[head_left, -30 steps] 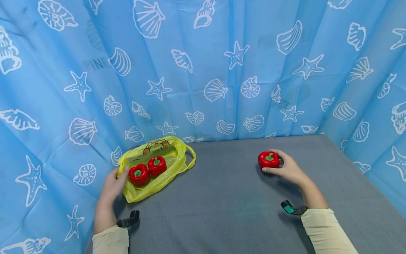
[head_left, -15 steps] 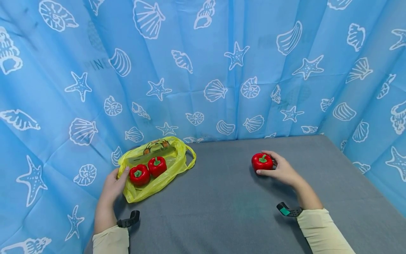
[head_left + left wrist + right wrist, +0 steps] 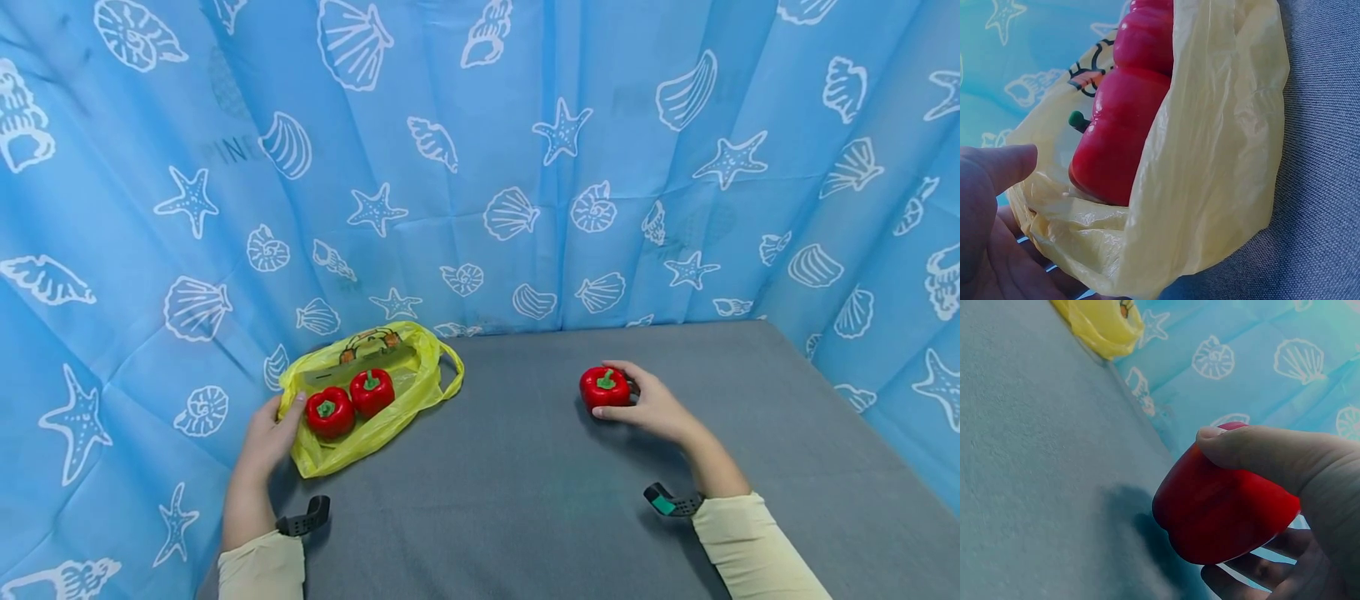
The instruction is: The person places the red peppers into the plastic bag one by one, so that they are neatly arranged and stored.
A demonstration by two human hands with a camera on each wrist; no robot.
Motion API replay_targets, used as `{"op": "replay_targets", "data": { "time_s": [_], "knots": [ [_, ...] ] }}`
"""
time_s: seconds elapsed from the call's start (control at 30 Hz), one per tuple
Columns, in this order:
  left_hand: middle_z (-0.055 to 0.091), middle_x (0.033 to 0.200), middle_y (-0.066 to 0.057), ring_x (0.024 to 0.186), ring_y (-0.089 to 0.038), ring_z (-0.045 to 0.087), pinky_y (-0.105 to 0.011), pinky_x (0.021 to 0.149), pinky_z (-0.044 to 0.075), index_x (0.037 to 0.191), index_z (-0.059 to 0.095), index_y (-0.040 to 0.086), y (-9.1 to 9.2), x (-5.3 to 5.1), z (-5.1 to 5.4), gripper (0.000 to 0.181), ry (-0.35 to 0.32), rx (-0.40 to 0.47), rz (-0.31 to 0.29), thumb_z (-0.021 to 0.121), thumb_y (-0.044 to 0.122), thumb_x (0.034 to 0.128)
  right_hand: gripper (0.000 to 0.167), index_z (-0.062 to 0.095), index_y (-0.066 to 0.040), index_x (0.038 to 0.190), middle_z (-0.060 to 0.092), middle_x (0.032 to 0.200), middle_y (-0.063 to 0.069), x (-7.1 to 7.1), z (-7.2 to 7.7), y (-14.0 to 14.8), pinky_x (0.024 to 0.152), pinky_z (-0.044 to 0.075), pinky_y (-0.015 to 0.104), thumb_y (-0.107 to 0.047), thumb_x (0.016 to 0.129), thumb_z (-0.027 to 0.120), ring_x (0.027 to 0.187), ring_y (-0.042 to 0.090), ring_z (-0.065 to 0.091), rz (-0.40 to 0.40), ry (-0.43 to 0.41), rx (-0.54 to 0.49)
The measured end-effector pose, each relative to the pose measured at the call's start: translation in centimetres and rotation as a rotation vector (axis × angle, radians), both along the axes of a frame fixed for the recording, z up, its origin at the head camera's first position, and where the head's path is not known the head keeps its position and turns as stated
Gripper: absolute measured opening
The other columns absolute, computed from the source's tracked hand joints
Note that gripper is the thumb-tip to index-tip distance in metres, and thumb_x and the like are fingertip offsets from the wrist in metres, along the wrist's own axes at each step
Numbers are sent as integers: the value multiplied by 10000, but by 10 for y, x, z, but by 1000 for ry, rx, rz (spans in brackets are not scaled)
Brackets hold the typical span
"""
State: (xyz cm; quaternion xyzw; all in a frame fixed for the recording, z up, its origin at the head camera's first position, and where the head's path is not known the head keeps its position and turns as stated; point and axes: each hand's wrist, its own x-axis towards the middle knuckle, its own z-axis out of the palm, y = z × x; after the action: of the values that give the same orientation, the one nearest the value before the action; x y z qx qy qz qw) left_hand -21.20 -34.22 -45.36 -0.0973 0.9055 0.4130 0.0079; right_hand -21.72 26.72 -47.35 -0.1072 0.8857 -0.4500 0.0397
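Note:
My right hand grips a red bell pepper, thumb on one side and fingers on the other. Its shadow falls on the cloth beside it, and the pepper looks slightly raised. At the left, a yellow plastic bag lies with its mouth spread open. Two more red bell peppers, one nearer and one farther, sit inside it side by side, green stems showing. My left hand holds the bag's left rim, the thumb at the mouth and the fingers outside, partly hidden by the plastic.
A grey cloth covers the table between the bag and my right hand. Behind the table and along its sides hangs a blue curtain with white shells and starfish. The bag's handle loop points right.
My right hand has carried the bell pepper leftward and slightly nearer to me. The left hand, the bag and the two peppers in it stay in place.

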Motion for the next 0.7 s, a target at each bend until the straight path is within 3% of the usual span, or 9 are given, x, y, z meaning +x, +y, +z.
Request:
{"op": "replay_targets", "data": {
  "time_s": [0.27, 0.7],
  "knots": [
    [616, 1226, -249, 978, -262, 620, -305, 766, 507, 1459, 511, -48, 0, 2, 0, 701, 18, 2, -12, 400, 556, 1121, 819, 438, -117, 1572, 507, 1524, 233, -4, -1, -19, 969, 580, 559, -321, 898, 855, 1358, 464, 497, 39, 23, -24],
    [602, 1273, -262, 1062, -328, 608, -326, 793, 496, 1484, 494, -45, 1, 2, 4, 748, 17, -9, -9, 382, 594, 1112, 876, 447, -132, 1576, 522, 1529, 175, -20, 0, -90, 973, 587, 531, -323, 848, 895, 1383, 429, 491, 133, 1, -71]
  ]
}}
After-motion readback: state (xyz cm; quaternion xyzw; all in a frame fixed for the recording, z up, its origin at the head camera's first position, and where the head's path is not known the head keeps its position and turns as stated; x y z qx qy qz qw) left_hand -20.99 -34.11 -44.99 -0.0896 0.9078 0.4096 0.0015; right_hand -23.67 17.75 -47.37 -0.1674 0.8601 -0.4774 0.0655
